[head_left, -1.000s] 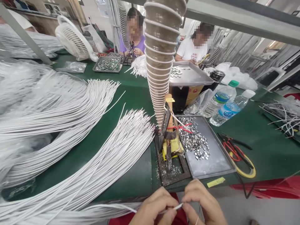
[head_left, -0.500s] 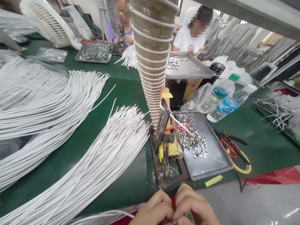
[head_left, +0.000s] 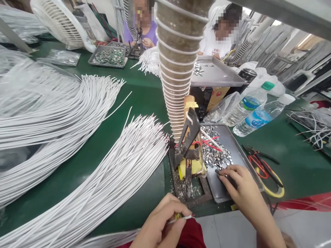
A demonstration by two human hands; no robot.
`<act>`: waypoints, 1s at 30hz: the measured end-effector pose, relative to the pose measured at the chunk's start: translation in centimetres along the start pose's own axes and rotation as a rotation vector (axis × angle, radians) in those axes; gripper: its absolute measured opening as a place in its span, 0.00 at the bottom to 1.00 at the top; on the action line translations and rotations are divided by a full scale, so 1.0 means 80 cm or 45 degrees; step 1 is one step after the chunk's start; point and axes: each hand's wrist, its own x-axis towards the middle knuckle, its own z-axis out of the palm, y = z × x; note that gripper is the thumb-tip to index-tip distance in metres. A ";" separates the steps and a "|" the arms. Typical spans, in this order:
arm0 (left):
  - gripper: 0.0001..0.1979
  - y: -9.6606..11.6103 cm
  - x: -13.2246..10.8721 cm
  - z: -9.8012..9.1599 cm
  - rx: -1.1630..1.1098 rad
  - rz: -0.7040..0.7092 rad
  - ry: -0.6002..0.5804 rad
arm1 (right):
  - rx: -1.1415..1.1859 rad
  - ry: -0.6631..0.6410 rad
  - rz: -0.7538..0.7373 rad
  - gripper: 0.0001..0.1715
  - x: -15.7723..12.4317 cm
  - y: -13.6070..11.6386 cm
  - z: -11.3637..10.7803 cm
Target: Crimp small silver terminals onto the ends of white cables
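My left hand (head_left: 165, 220) is closed at the bottom centre, pinching a white cable (head_left: 184, 217) whose reddish tip sticks out past the fingers. Over the near part of a metal tray (head_left: 218, 193), my right hand (head_left: 238, 179) has thumb and index finger together on a small metal piece (head_left: 219, 171). Many similar small metal pieces (head_left: 213, 151) lie heaped in that tray. Just left of the tray stands a soldering fixture (head_left: 190, 148) with a black clamp and yellow tape. A large bundle of white cables (head_left: 124, 162) lies on the green table to the left.
A ribbed hose (head_left: 178, 62) hangs above the fixture. Two bottles (head_left: 261, 115) stand behind the tray; pliers (head_left: 261, 162) and yellow tape (head_left: 274, 193) lie right. Across the green table (head_left: 139, 93), two people sit near a raised tray (head_left: 219, 72) and a white fan (head_left: 58, 24).
My hands have moved apart. The right one has gone up and right to the pieces in the tray, while the left stays low with the cable end now showing. The view has shifted slightly.
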 end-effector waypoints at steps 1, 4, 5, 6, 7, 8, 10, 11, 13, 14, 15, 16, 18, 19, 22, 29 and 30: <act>0.12 0.002 0.001 0.000 -0.011 -0.006 0.012 | -0.006 -0.006 -0.034 0.17 0.000 -0.002 0.000; 0.10 0.005 0.003 -0.002 -0.007 -0.053 0.018 | 0.018 0.002 -0.114 0.14 0.000 -0.011 -0.006; 0.10 0.006 0.003 -0.002 -0.001 -0.080 0.015 | 0.046 0.015 -0.108 0.12 0.000 -0.017 -0.009; 0.10 0.007 0.003 -0.002 0.003 -0.106 0.016 | 0.088 0.026 -0.089 0.10 -0.001 -0.023 -0.013; 0.10 0.008 0.003 -0.002 0.008 -0.132 0.029 | 0.143 0.037 -0.069 0.08 -0.003 -0.031 -0.015; 0.10 0.010 0.003 -0.003 0.015 -0.152 0.045 | 0.210 0.049 -0.053 0.08 -0.006 -0.040 -0.017; 0.10 0.014 0.004 -0.003 0.018 -0.158 0.081 | 0.376 0.052 -0.081 0.10 -0.012 -0.062 -0.019; 0.09 0.017 0.005 -0.004 0.019 -0.144 0.101 | 0.473 0.043 -0.113 0.10 -0.015 -0.074 -0.018; 0.08 0.021 0.008 -0.005 -0.005 -0.096 0.139 | 0.672 0.050 -0.169 0.11 -0.021 -0.098 -0.013; 0.08 0.022 0.009 -0.005 -0.032 -0.076 0.159 | 0.758 0.062 -0.190 0.12 -0.024 -0.108 -0.010; 0.07 0.022 0.011 -0.005 -0.062 -0.061 0.175 | 0.825 0.078 -0.205 0.13 -0.025 -0.118 -0.006; 0.07 0.021 0.012 -0.005 -0.090 -0.046 0.173 | 0.871 0.092 -0.214 0.14 -0.026 -0.125 -0.002; 0.06 0.019 0.015 -0.004 -0.149 -0.025 0.126 | 0.902 0.127 -0.219 0.14 -0.027 -0.136 0.003; 0.06 0.019 0.016 -0.003 -0.181 -0.030 0.102 | 0.899 0.143 -0.214 0.14 -0.027 -0.140 0.005; 0.07 0.021 0.017 0.001 -0.334 -0.133 0.071 | 0.881 0.170 -0.205 0.12 -0.026 -0.143 0.008; 0.09 0.031 0.016 0.002 -0.606 -0.301 0.109 | 0.806 0.158 -0.294 0.18 -0.030 -0.137 0.006; 0.10 0.032 0.016 0.002 -0.622 -0.303 0.112 | 0.782 0.151 -0.287 0.18 -0.031 -0.136 0.005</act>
